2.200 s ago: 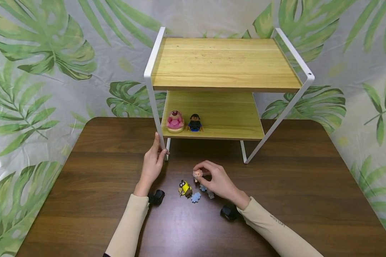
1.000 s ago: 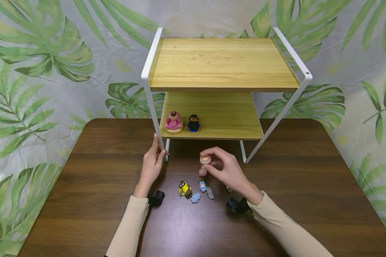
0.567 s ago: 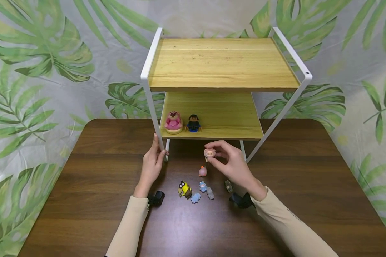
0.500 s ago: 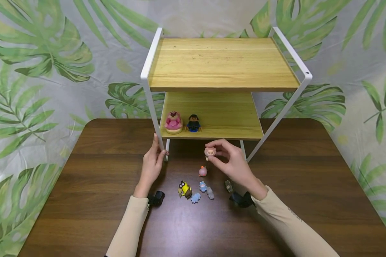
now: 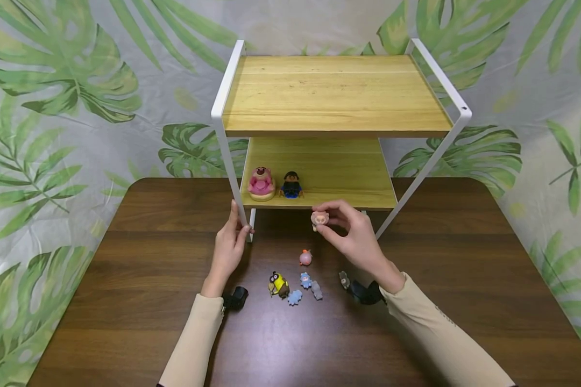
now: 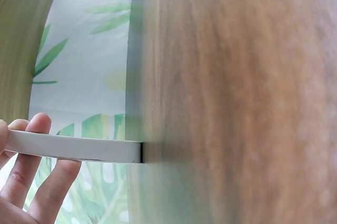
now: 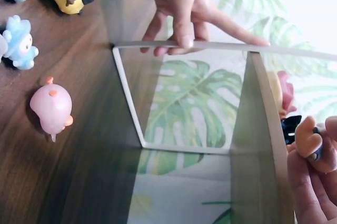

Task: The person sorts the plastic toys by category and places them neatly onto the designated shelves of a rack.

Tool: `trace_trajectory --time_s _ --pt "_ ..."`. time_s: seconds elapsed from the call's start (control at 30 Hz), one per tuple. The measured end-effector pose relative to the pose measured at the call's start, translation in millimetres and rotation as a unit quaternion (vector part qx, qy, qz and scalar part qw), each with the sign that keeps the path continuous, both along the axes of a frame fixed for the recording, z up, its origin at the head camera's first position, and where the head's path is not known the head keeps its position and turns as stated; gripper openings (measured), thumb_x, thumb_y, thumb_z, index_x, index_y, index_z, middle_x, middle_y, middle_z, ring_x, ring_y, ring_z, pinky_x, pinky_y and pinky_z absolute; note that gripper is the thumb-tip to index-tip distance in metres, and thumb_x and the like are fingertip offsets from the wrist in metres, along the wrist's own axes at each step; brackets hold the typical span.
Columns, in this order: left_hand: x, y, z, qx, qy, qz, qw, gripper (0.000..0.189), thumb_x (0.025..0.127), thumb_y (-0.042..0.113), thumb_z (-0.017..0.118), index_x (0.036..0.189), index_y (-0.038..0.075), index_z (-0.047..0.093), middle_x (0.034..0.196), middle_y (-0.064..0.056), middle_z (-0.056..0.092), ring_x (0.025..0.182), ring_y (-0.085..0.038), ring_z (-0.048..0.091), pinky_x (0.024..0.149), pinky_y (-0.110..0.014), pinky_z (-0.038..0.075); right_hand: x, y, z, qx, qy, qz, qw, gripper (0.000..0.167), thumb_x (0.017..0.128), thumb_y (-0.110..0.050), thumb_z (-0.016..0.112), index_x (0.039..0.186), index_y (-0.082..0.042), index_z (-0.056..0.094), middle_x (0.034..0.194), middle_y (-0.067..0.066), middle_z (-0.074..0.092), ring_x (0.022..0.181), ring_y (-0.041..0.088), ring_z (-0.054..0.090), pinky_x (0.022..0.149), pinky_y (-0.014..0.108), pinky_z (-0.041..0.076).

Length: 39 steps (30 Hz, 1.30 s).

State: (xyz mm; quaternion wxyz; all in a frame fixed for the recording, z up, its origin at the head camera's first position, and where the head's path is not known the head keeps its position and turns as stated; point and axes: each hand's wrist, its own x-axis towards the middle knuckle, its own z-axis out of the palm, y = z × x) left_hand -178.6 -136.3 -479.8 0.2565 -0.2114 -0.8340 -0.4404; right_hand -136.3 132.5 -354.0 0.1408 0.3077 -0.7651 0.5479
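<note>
My left hand (image 5: 229,242) grips the white front left leg (image 6: 100,149) of a two-tier shelf, its thumb on one side and fingers behind, as the right wrist view also shows. Between thumb and fingertips, my right hand (image 5: 355,234) pinches a small pink figurine (image 5: 320,219) with a pale face, just in front of the lower board's edge. Seated on the lower board (image 5: 344,177), at its left, are a pink bear figure (image 5: 261,183) and a dark-capped doll (image 5: 291,185) in blue. Below the right hand, a pink round bird-like toy (image 7: 52,107) lies on the table.
On the table (image 5: 140,301) lie a yellow-and-brown figure (image 5: 278,285), a blue figurine (image 5: 305,280), a light blue piece (image 5: 295,297) and a grey one (image 5: 316,290). A dark figurine (image 5: 344,279) lies beside the right wrist's camera (image 5: 366,293). The upper board (image 5: 336,97) overhangs the lower.
The right hand has lifted the pink figurine off the table from among the toys, moving up and rightward to the lower board's edge. The left hand stays on the leg.
</note>
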Motion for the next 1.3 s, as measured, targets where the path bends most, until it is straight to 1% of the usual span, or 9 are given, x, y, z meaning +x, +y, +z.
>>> trace_trajectory --time_s 0.3,0.4,0.5,0.53,0.63,0.83,1.0,1.17,1.3 --pt "0.6 0.1 0.4 0.003 -0.001 -0.003 1.0000 0.101 0.092 -0.006 0.057 0.147 0.055 -0.003 0.079 -0.018 0.057 0.070 -0.030 0.065 0.059 -0.045 0.052 -4.6 -0.4 6.8 -0.010 -0.001 -0.019 0.9998 0.029 0.079 0.020 0.066 0.106 0.015 0.055 0.108 0.029 0.061 0.096 0.037 0.061 0.083 0.032 0.051" --pt "0.5 0.1 0.5 0.002 0.003 -0.003 1.0000 0.101 0.092 -0.006 0.057 0.147 0.055 -0.002 0.079 -0.017 0.057 0.070 -0.029 0.065 0.059 -0.044 0.052 -14.7 3.5 -3.8 -0.023 -0.004 -0.018 0.9996 0.029 0.081 0.016 0.066 0.109 0.011 0.056 0.111 0.024 0.061 0.099 0.033 0.061 0.084 0.029 0.050" --pt "0.5 0.1 0.2 0.001 0.005 -0.002 1.0000 0.101 0.092 -0.006 0.057 0.147 0.054 -0.002 0.079 -0.017 0.058 0.070 -0.029 0.065 0.059 -0.044 0.052 -17.8 4.0 -2.1 -0.031 -0.006 -0.022 0.9993 0.029 0.082 0.016 0.066 0.109 0.011 0.056 0.112 0.024 0.060 0.100 0.033 0.061 0.084 0.029 0.050" --pt "0.6 0.2 0.2 0.002 0.006 -0.003 1.0000 0.101 0.092 -0.006 0.057 0.147 0.054 -0.002 0.079 -0.017 0.058 0.070 -0.029 0.065 0.059 -0.044 0.052 -18.9 4.0 -1.4 -0.033 -0.006 -0.024 0.9992 0.029 0.082 0.016 0.066 0.109 0.011 0.056 0.112 0.025 0.060 0.101 0.033 0.061 0.084 0.029 0.050" --pt "0.9 0.4 0.2 0.003 0.006 -0.004 1.0000 0.101 0.092 -0.006 0.057 0.147 0.054 -0.002 0.079 -0.017 0.057 0.070 -0.029 0.065 0.059 -0.045 0.052 -15.1 0.7 11.9 -0.033 -0.001 -0.032 0.9990 0.029 0.080 0.020 0.064 0.107 0.016 0.054 0.110 0.031 0.059 0.101 0.039 0.060 0.084 0.033 0.050" --pt "1.2 0.9 1.2 0.003 0.009 -0.003 1.0000 0.101 0.092 -0.007 0.057 0.147 0.055 -0.002 0.079 -0.017 0.057 0.070 -0.030 0.065 0.060 -0.045 0.052 -20.6 -0.6 15.1 -0.031 -0.001 -0.042 0.9986 0.029 0.080 0.019 0.065 0.107 0.016 0.055 0.110 0.031 0.059 0.100 0.038 0.061 0.085 0.040 0.050" --pt "0.4 0.7 0.2 0.005 0.011 -0.003 0.9999 0.102 0.091 -0.007 0.057 0.147 0.055 -0.002 0.079 -0.017 0.057 0.069 -0.030 0.064 0.060 -0.045 0.052 -24.6 -1.5 15.8 -0.023 -0.007 -0.046 0.9986 0.029 0.080 0.019 0.065 0.107 0.017 0.055 0.109 0.031 0.059 0.099 0.037 0.061 0.084 0.043 0.050" --pt "0.5 0.7 0.2 0.005 0.009 -0.004 0.9999 0.102 0.092 -0.007 0.057 0.147 0.055 -0.002 0.079 -0.018 0.057 0.070 -0.030 0.065 0.060 -0.045 0.052 -29.1 -2.0 15.8 -0.020 -0.006 -0.046 0.9987 0.028 0.081 0.019 0.064 0.107 0.017 0.055 0.109 0.031 0.059 0.098 0.037 0.061 0.083 0.043 0.050" --pt "0.8 0.6 0.0 0.006 0.007 -0.005 0.9999 0.101 0.092 -0.007 0.056 0.147 0.055 -0.002 0.079 -0.018 0.057 0.070 -0.030 0.065 0.059 -0.045 0.052 -40.6 1.2 4.4 -0.022 -0.004 -0.046 0.9987 0.029 0.081 0.017 0.065 0.109 0.014 0.056 0.110 0.028 0.059 0.099 0.035 0.061 0.084 0.040 0.050"
